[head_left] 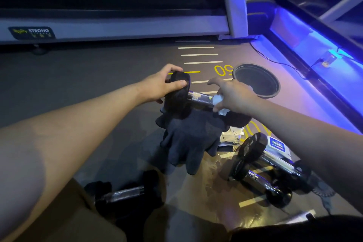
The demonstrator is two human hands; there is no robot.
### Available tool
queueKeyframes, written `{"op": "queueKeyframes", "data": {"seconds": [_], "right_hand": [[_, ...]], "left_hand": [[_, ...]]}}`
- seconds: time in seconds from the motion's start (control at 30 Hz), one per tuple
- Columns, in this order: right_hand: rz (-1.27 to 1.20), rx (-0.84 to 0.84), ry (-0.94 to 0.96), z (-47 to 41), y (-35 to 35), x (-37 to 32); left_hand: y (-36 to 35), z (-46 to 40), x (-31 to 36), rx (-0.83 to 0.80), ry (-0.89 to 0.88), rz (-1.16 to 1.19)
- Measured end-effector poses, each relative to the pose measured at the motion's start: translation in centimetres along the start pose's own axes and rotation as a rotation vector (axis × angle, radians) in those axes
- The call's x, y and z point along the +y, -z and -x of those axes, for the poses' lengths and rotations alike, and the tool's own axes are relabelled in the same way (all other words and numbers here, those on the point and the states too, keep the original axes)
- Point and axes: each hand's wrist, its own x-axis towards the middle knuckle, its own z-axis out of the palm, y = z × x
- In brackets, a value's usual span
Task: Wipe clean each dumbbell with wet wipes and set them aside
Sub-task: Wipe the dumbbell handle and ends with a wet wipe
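A black dumbbell with a chrome handle (199, 98) is held up above the floor. My left hand (163, 84) grips its left end weight. My right hand (231, 96) holds a crumpled white wet wipe (219, 101) against the handle's right part. The dumbbell's right weight is mostly hidden under my right hand. Two more dumbbells (261, 171) lie on the floor at the lower right. Another dumbbell (125, 195) lies near my lap at the lower left. A wet wipes pack (277, 144) sits behind the right dumbbells.
A pair of dark gloves (188, 139) lies below the held dumbbell. A round dark bin (256, 80) stands on the floor to the right. A treadmill frame (117, 27) runs along the back, and a blue-lit machine base (314, 61) along the right.
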Motion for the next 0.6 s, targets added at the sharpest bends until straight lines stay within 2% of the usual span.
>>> {"op": "queueKeyframes", "data": {"seconds": [0.17,0.33,0.6], "right_hand": [[-0.134,0.022,0.031,-0.9,-0.5,-1.8],[-0.188,0.052,0.057,-0.8,-0.2,-0.7],[-0.295,0.265,0.055,1.4,1.8,2.3]], "left_hand": [[-0.1,-0.1,0.0,-0.001,0.0,0.002],[0.0,-0.2,0.0,-0.004,0.004,-0.007],[-0.1,-0.5,0.1,0.004,0.008,0.002]]}}
